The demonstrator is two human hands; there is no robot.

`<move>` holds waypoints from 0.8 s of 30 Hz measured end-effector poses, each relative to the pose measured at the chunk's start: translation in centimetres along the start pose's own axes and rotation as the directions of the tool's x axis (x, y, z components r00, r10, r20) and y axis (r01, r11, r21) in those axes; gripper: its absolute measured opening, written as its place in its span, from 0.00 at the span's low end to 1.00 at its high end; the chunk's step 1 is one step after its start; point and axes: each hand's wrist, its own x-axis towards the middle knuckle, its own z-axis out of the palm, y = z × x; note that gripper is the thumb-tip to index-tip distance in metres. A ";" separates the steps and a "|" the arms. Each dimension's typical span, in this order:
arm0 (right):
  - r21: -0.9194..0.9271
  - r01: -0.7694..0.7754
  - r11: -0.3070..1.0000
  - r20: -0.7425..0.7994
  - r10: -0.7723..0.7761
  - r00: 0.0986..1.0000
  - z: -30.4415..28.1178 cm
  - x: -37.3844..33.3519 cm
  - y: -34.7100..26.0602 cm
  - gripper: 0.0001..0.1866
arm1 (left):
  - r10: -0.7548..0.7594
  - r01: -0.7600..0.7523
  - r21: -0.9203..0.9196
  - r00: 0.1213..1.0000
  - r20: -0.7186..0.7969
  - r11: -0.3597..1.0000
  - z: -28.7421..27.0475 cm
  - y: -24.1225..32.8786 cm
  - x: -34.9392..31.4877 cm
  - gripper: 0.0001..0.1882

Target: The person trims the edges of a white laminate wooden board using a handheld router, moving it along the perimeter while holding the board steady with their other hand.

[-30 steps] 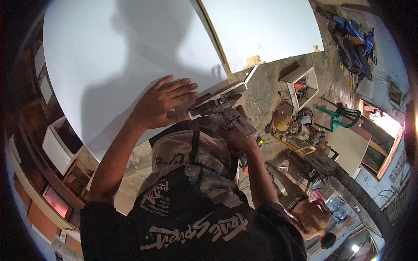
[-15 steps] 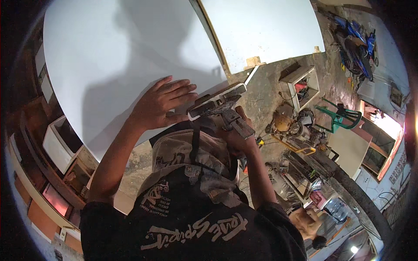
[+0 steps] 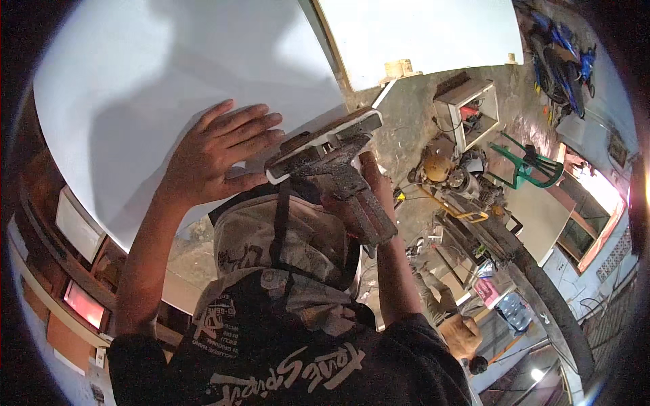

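A big smooth white panel (image 3: 305, 61) spans the upper left, with my shadow falling across it. My left hand (image 3: 220, 152) is over its near edge, palm down, fingers spread and stretched out, holding nothing; whether it touches the surface I cannot tell. Just right of its fingers is a dark, dusty nail gun (image 3: 335, 169), with a long body edged in white and a thick handle slanting down toward me. My right hand (image 3: 369, 176) is behind the handle, fingers mostly hidden, closed around the tool at the panel's near right corner.
A second white panel (image 3: 420, 34) lies beyond, with small wooden blocks (image 3: 401, 68) at its edge. To the right are an open white box (image 3: 467, 111), a green plastic chair (image 3: 528, 162) and cluttered tools. Another person (image 3: 460, 335) is at lower right. Wooden cabinets (image 3: 81, 223) line the left.
My view has shifted a little. My left hand and the nail gun both appear farther left and slightly higher in the picture, with more of the tool's body showing. The right hand keeps its grip.
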 end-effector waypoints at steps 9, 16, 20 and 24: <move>0.028 -0.105 0.994 0.073 0.103 0.992 -0.3 0.5 -0.1 0.38 | 0.017 -0.017 -0.002 0.999 0.043 1.000 -0.3 -0.3 0.2 0.33; -0.032 -0.072 0.997 0.041 0.073 0.996 -0.6 0.4 -1.3 0.36 | 0.011 -0.011 -0.005 0.999 0.048 1.000 -0.4 -0.1 0.2 0.33; 0.037 -0.004 0.999 0.013 0.004 1.000 -0.1 0.1 -0.6 0.35 | 0.017 -0.017 0.012 0.999 0.041 1.000 -0.4 -0.1 0.1 0.33; 0.011 0.000 1.000 0.025 0.000 1.000 0.0 0.3 -0.6 0.29 | 0.034 -0.034 0.017 0.999 0.027 0.999 -0.2 -0.2 0.1 0.32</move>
